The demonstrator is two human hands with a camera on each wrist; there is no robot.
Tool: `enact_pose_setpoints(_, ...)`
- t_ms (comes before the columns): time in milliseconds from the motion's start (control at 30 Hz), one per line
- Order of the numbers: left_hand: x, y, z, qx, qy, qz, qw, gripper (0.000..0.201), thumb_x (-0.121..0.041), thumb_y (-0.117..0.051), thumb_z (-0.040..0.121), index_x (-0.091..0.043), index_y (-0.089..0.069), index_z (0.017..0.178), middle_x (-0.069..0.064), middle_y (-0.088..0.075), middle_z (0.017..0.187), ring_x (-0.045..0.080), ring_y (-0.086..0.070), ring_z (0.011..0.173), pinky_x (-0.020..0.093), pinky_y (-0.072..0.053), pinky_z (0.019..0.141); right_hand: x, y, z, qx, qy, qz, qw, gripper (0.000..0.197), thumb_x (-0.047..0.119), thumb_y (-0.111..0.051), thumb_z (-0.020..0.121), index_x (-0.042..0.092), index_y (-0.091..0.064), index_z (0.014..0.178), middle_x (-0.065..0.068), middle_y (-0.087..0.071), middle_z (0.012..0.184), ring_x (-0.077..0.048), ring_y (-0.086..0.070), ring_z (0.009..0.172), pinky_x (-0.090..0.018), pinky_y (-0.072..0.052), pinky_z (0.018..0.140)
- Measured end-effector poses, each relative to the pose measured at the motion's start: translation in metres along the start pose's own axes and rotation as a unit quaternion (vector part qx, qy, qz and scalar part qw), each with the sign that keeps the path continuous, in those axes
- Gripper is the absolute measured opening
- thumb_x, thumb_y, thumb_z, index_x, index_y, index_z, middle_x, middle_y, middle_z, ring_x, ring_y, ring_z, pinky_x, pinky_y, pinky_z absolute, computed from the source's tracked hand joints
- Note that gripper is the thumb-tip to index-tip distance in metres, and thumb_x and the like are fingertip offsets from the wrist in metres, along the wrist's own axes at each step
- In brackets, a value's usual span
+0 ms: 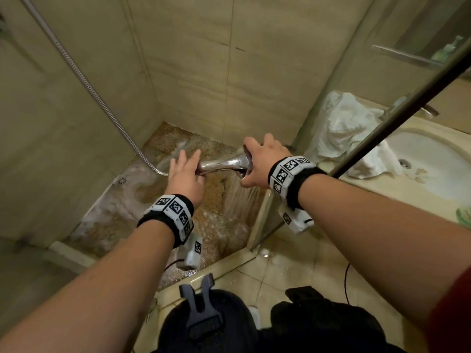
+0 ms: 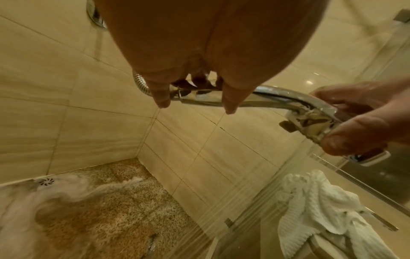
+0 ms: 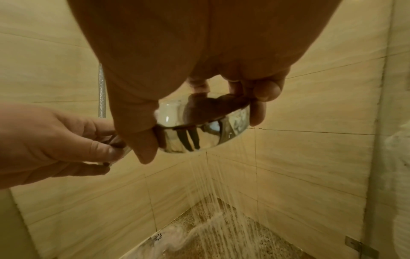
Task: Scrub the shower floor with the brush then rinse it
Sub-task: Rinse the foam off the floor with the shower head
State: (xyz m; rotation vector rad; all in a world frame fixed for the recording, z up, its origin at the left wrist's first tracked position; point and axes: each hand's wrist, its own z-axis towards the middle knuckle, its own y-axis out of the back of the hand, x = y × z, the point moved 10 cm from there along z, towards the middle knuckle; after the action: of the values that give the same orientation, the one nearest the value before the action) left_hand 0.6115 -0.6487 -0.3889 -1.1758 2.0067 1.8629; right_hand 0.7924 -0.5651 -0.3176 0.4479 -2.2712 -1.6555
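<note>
Both my hands hold a chrome shower head [image 1: 224,164] over the shower stall. My left hand [image 1: 184,171] curls round the handle end, where the metal hose [image 1: 84,80] joins; its fingers [image 2: 160,98] wrap the handle [image 2: 199,99]. My right hand [image 1: 257,161] grips the round spray face [image 3: 199,126] between thumb and fingers. Water streams [image 3: 210,192] down from it onto the speckled brown shower floor [image 1: 219,225]. White foam [image 1: 107,212] lies across the floor's left side near the round drain [image 1: 121,180]. No brush shows in any view.
Beige tiled walls close the stall at the left and back. A glass panel with a dark rail [image 1: 397,110] stands at the right. Behind it a white towel [image 1: 344,123] lies beside a sink basin [image 1: 428,159]. A raised curb [image 1: 229,263] edges the stall's front.
</note>
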Motion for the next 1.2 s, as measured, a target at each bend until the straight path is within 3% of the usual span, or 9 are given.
enact_pose_setpoints(667,-0.044,-0.011,-0.060,-0.006,0.027,-0.009,1.000,0.070,-0.034,-0.051,0.107,-0.046,-0.009,0.162,-0.003,0.009,0.172,0.026,0.009,0.158,0.047,-0.004,0.128,-0.030,0.017,-0.032,0.010,0.040,-0.003,0.999,0.075,0.061,-0.081,0.064,0.032,-0.043,0.121,-0.007,-0.036,0.111,-0.031,-0.048,0.097,-0.042,-0.046,0.073)
enact_pose_setpoints(967,-0.040,-0.015,-0.069,0.005,0.029,0.012,0.999,0.072,-0.029,-0.051,0.108,-0.047,-0.008,0.162,-0.002,0.010,0.172,0.029,0.009,0.158,0.048,-0.004,0.128,-0.031,0.001,-0.034,0.033,0.038,0.006,0.999,0.075,0.063,-0.081,0.062,0.034,-0.043,0.120,-0.007,-0.036,0.111,-0.033,-0.049,0.097,-0.044,-0.046,0.073)
enact_pose_setpoints(1200,-0.030,-0.012,-0.068,0.019,0.035,0.013,0.999,0.073,-0.028,-0.052,0.107,-0.048,-0.007,0.161,-0.004,0.010,0.172,0.027,0.009,0.158,0.049,-0.004,0.128,-0.022,-0.003,-0.034,0.040,0.028,0.014,0.999,0.076,0.062,-0.083,0.062,0.036,-0.043,0.121,-0.007,-0.036,0.111,-0.034,-0.048,0.101,-0.047,-0.050,0.081)
